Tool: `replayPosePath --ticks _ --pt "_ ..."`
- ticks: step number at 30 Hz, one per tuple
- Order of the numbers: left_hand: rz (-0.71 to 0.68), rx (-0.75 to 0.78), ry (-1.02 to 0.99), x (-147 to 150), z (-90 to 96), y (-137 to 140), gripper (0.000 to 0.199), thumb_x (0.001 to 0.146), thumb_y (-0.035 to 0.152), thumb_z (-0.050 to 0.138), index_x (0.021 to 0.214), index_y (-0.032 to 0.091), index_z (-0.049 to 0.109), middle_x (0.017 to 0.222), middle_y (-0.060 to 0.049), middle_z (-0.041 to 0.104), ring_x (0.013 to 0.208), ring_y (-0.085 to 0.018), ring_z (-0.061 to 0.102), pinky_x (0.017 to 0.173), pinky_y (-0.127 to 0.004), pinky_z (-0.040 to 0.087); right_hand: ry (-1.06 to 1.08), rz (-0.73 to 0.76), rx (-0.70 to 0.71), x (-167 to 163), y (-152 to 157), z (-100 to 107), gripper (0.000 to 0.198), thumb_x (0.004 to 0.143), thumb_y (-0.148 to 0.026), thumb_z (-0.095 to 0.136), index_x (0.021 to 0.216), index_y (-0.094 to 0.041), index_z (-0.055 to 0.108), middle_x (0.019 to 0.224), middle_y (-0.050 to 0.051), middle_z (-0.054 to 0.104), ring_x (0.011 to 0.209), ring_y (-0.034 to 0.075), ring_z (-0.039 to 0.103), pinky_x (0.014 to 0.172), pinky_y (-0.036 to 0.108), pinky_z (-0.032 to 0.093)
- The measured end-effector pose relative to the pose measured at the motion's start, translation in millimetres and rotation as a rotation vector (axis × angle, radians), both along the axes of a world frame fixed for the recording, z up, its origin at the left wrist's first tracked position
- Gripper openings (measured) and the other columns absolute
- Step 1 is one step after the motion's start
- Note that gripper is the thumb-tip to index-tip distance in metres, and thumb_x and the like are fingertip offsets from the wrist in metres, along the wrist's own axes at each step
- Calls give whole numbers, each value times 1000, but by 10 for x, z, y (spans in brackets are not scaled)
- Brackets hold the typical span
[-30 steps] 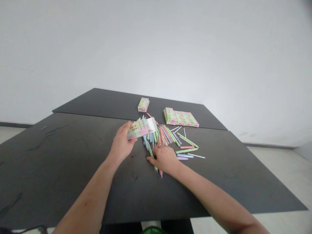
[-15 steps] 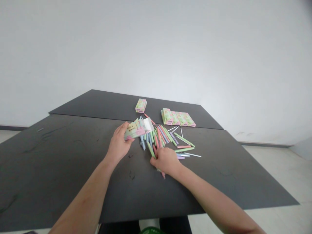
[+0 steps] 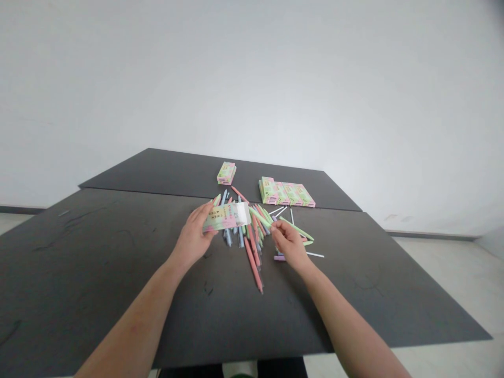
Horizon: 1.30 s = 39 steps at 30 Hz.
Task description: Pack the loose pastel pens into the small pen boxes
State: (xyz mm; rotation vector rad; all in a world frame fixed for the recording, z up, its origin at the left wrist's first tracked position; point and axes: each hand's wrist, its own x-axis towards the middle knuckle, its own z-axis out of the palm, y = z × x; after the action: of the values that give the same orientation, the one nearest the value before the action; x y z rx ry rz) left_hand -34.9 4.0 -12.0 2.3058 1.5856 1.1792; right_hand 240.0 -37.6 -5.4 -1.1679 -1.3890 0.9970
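Note:
My left hand (image 3: 194, 228) is closed round a small pink, yellow and green printed box (image 3: 222, 216), its white open flap end (image 3: 242, 213) facing right. In my right hand (image 3: 288, 241) a light green pen (image 3: 260, 217) is pinched, its far tip close to the box's open end. Whether the tip is inside the box I cannot tell. Beneath and between the hands lies a loose pile of pens in blue, red, green and purple. A red pen (image 3: 253, 265) points toward me at the near side of the pile.
Toward the back stands a small stack of printed boxes (image 3: 226, 173). A row of several similar boxes (image 3: 289, 193) lies to its right. Thin white sticks (image 3: 315, 254) and a green pen (image 3: 297, 229) lie right of the pile on the dark table (image 3: 354, 283).
My right hand has risen from the near side of the pile, moving right and away from me, with a green pen now in it. The box has turned slightly, its open end facing that pen.

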Motion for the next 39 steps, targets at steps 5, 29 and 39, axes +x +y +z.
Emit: replayPosePath --ticks 5,29,39 --pt "-60 25 4 57 -38 -6 62 77 17 55 137 16 43 143 -12 47 134 -26 42 115 -47 33 33 -148 132 143 -36 100 27 82 -44 63 90 -19 64 63 -4 51 49 8 37 45 21 30" --pt "-121 86 197 161 -45 -64 59 79 11 49 137 18 43 145 -11 46 138 -26 37 114 -48 32 -440 -103 359 121 -159 198 20 85 -26 56 95 -18 71 82 4 70 71 16 61 66 26 46" --pt "-163 65 252 228 -80 -99 60 79 9 45 138 18 42 146 -11 46 138 -25 36 115 -51 28 -407 -109 262 73 -118 85 18 85 -33 59 96 -18 61 75 0 64 58 12 53 54 22 39"
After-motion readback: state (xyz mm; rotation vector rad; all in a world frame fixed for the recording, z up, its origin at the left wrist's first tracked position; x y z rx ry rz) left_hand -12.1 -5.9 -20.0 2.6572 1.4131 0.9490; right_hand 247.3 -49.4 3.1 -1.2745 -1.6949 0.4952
